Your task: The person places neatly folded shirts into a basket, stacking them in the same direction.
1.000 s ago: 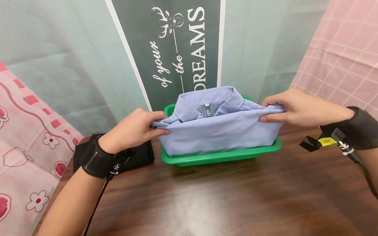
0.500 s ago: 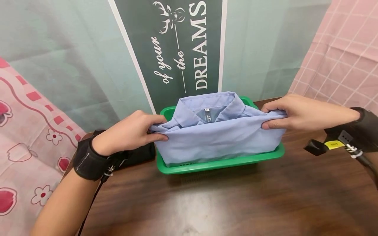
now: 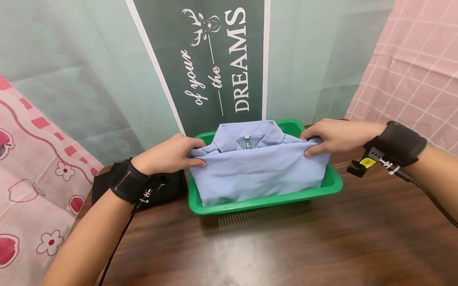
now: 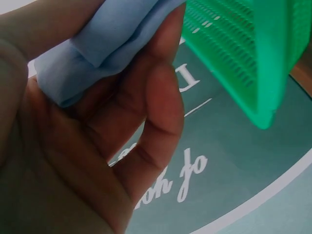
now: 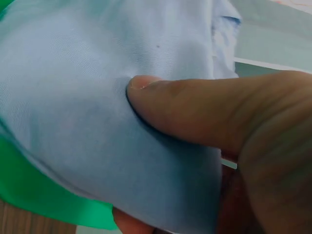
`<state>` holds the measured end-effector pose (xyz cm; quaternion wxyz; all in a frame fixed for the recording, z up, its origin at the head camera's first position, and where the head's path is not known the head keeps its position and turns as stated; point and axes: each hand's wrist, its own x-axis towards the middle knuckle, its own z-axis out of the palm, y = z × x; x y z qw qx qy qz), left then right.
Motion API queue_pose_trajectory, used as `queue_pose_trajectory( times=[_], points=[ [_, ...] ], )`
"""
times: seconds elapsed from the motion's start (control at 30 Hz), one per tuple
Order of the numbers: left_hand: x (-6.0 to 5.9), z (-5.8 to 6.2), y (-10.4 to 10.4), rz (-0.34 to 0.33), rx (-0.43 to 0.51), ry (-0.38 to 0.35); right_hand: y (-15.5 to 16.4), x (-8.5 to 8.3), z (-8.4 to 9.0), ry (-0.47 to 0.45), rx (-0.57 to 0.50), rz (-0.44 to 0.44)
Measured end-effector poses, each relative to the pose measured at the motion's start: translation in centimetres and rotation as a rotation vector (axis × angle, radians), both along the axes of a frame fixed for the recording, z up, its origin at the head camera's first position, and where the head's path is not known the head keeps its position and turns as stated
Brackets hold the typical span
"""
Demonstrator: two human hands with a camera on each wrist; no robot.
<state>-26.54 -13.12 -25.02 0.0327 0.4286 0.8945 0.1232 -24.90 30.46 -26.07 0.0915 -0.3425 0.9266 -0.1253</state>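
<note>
Lower now, folded blue shirt (image 3: 255,169), collar up, in green basket (image 3: 330,183)

Shirt (image 3: 255,171): light blue, folded into a flat rectangle, collar up at the far side with a small grey neck label showing; front face smooth; sits in the basket (image 3: 266,201), lower edge down inside, top rising above the rim, both ends pinched; basket: green plastic, rectangular, slotted walls, upright on the worktop, shirt fills most of it, some bare space at the right end.
</note>
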Motion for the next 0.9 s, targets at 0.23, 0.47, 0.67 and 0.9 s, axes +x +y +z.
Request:
queue_pose_trajectory(
  times=[0.23, 0.47, 0.67, 0.9],
  points=[
    [-0.5, -0.9, 0.6, 0.009, -0.053, 0.050, -1.1, -1.4, -1.0, -0.012, 0.038, 0.029],
    [-0.9, -1.3, 1.2, 0.039, -0.097, 0.114, -0.9, -1.2, -0.9, -0.003, 0.067, -0.004],
    [-2.2, -2.3, 1.6, 0.089, -0.175, 0.177, -1.4, -1.7, -1.3, 0.067, 0.081, 0.014],
    [-3.2, -3.2, 2.6, 0.100, -0.265, 0.212, -2.3, -2.7, -1.9, 0.102, 0.132, 0.010]
  ],
)
